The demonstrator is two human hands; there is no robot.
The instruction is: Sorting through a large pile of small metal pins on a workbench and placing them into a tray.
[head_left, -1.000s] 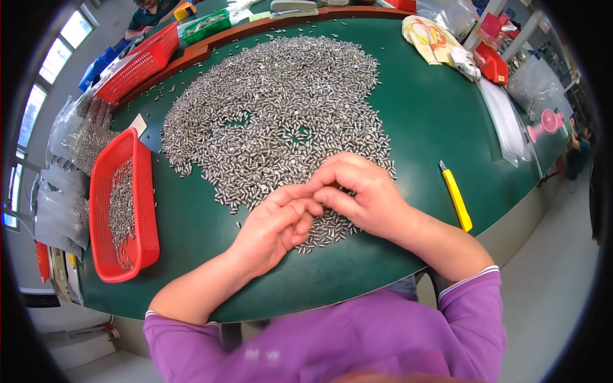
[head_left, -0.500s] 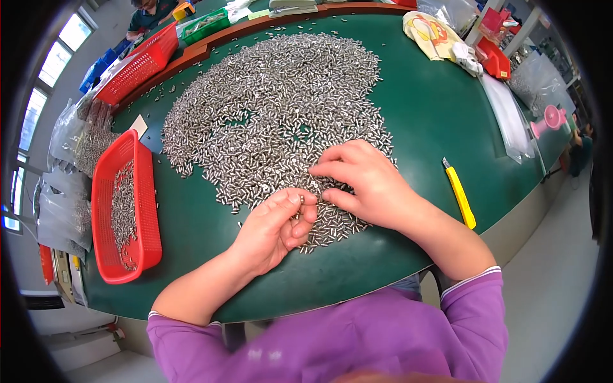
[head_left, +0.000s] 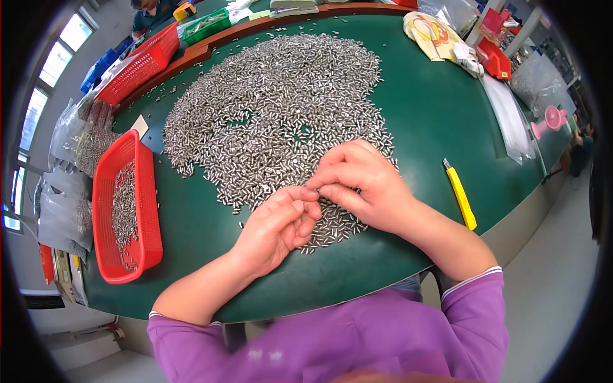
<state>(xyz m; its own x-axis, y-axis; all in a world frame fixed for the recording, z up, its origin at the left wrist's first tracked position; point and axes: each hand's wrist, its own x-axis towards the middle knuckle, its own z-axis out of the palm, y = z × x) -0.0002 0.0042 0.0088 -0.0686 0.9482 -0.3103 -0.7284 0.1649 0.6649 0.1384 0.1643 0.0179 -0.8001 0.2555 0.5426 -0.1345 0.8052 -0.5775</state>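
A wide heap of small, shiny metal pins (head_left: pixel 274 83) covers the middle of the green table (head_left: pixel 421 121). Over its near edge, the fingertips of both hands meet. My right hand (head_left: pixel 364 186) pinches thumb and forefinger together on a tiny dark metal pin right where they touch the left fingers. My left hand (head_left: pixel 274 226) is palm-up with its fingers curled and the thumb pressed against the forefinger; what lies in it is hidden. More pins are spread beneath both hands.
At the left stands a red plastic basket (head_left: pixel 151 223) with pins inside, beside clear bags of pins (head_left: pixel 64 210). A yellow utility knife (head_left: pixel 460 196) lies to the right. Farther off are a cloth (head_left: pixel 431 35), a pink fan-like object (head_left: pixel 550 120), another red basket (head_left: pixel 137 73) and a person (head_left: pixel 150 14).
My right hand's thumb and forefinger have closed and come to the left fingertips. The left fingers have shifted slightly up toward them. The heap and basket look the same.
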